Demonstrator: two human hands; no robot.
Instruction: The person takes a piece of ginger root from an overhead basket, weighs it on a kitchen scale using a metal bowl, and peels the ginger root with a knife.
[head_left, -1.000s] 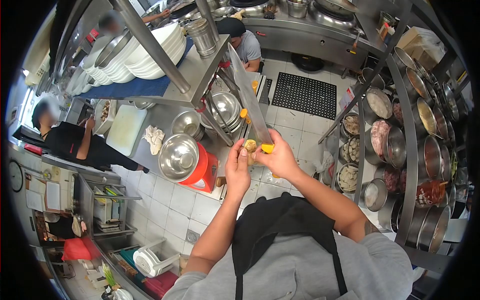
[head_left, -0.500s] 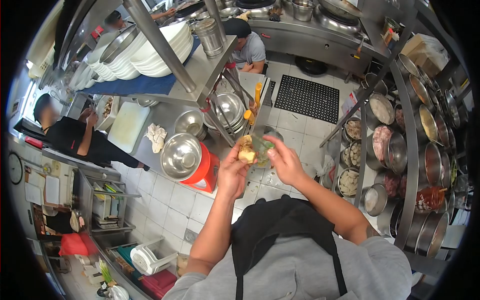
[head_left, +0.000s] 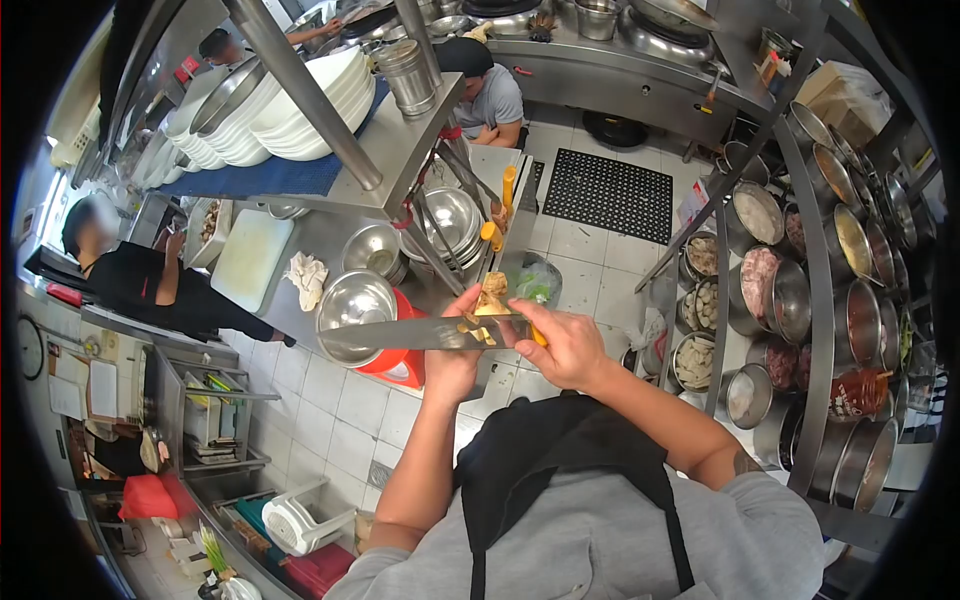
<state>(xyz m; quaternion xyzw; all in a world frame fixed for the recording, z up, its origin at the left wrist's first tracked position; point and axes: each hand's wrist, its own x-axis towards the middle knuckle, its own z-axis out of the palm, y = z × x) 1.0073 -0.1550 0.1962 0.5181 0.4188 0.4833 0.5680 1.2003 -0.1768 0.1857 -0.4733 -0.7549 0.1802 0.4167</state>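
Note:
Raised before the apron, my left hand (head_left: 455, 365) is closed round a knobbly yellow-brown root (head_left: 492, 293), whose upper part shows above the fingers. My right hand (head_left: 565, 348) grips the yellow handle of a large knife (head_left: 400, 334). The wide blade points left and lies across my left hand, just below the root, and thin peelings cling to it. Beyond my hands is a clear bag with green scraps (head_left: 540, 281). At the left, a steel bowl (head_left: 357, 312) sits on a red-orange container (head_left: 405, 368), partly behind the blade.
A steel counter with a white cutting board (head_left: 252, 260) and a cloth (head_left: 306, 279) is at the left. Above it, a shelf post (head_left: 305, 95) slants down. Racks of food bowls (head_left: 760, 213) stand at the right. One person (head_left: 490, 95) sits ahead; another (head_left: 140, 270) stands left.
The knife blade has swung from pointing away to lying leftward across my left hand. My right hand has moved down and turned over. The view has shifted slightly.

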